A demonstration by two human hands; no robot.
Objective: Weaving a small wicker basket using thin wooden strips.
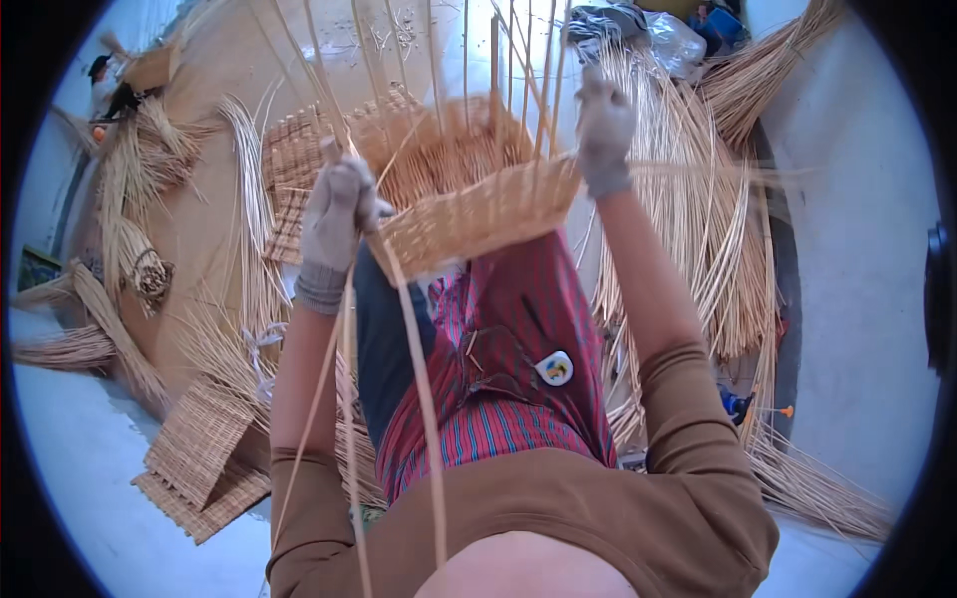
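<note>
A half-woven wicker basket (478,214) rests tilted over my lap, with tall upright stakes rising from its woven walls. At its left corner, my left hand (339,204), in a pale knitted glove, is closed round wicker strands. Long loose strands (424,399) trail down from that corner past my left arm. My right hand (605,125), gloved too, is raised just off the basket's right end beside the stakes. Its fingers are curled into a fist, slightly blurred, and what is inside them cannot be made out. A blurred strand (698,169) stretches rightward from near the basket's right end.
Big bundles of cane (698,259) lie along my right side. More cane bundles (150,259) and flat woven panels (199,448) are on the floor at left. A clear plastic bag (676,45) sits at the far right. Another person (105,90) is at the far left.
</note>
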